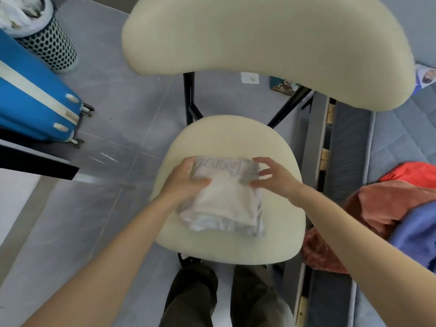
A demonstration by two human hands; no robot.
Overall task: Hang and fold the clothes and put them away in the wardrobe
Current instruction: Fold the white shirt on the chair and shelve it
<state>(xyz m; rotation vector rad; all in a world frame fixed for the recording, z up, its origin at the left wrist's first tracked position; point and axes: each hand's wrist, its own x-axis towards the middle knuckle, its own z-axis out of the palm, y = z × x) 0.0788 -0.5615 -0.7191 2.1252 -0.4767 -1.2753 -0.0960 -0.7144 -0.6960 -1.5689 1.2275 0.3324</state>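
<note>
The fingers (188, 163) of the left hand (184, 181) are curled over the far left corner of a folded white garment (226, 204), and the thumb is laid flat on top of the cloth, so that the corner is gripped. How far the fingertips reach under the fold is hidden by the cloth. The fingers (262, 161) of the right hand (278, 178) are spread apart and only lightly bent. The thumb tip is touching the garment's right side and the other tips are held at its far right corner, where contact cannot be made out through the motion blur.

The garment is lying in a compact rectangle on the middle of the cream chair seat (236, 138). Grey lettering is printed along its far band but is too smeared to be read, and loose layered edges are shown at its near end. The chair backrest (259, 43) is seen large and blurred at the top.

On the right, a pile of clothes (382, 204) in rust, red and blue is heaped on a grey mattress (351, 149) and is cut off by the frame edge. At the left, a blue suitcase (35, 102) and a perforated basket (53, 49) holding something white are both partly cropped. Two legs in dark trousers (193, 300) are seen below the seat.
</note>
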